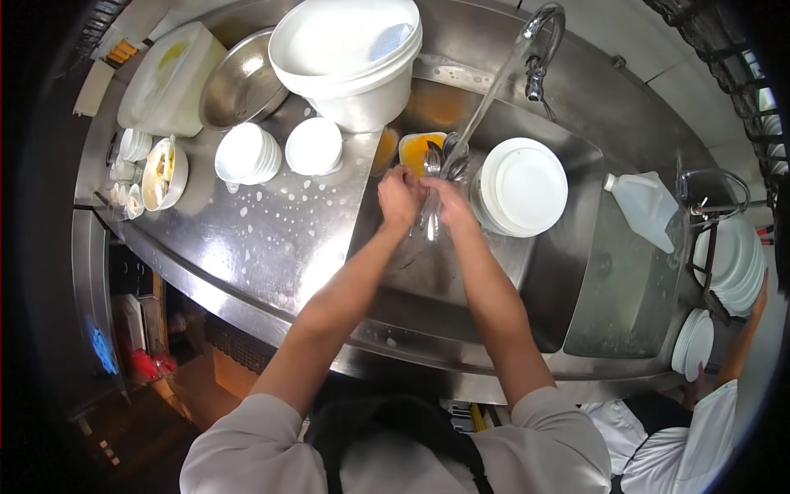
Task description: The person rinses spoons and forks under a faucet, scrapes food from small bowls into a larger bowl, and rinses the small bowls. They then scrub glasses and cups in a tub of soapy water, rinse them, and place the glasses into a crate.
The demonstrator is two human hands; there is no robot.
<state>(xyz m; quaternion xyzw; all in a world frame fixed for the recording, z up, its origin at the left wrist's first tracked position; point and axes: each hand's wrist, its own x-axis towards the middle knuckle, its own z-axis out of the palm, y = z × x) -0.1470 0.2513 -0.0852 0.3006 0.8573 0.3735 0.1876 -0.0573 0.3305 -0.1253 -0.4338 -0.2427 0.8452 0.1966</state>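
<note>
Over the sink basin (448, 292), my left hand (398, 198) and my right hand (449, 201) are close together, both closed around a bunch of metal spoons (454, 151). The bowls of the spoons point away from me, and their handles hang below my hands. Water (491, 97) runs from the tap (545, 33) onto the bunch. Just beyond my fingers is a square container of orange liquid (418, 149). To the right of my right hand, a stack of white plates (527, 188) stands in the basin. My fingers partly hide the spoons.
Left of the basin, white bowls (247, 155), a large white bucket (350, 82), a metal bowl (243, 82) and a plastic tub (169, 78) stand on the wet counter. A plastic jug (643, 206) lies to the right. Another person's hand (757, 298) touches stacked plates (731, 265).
</note>
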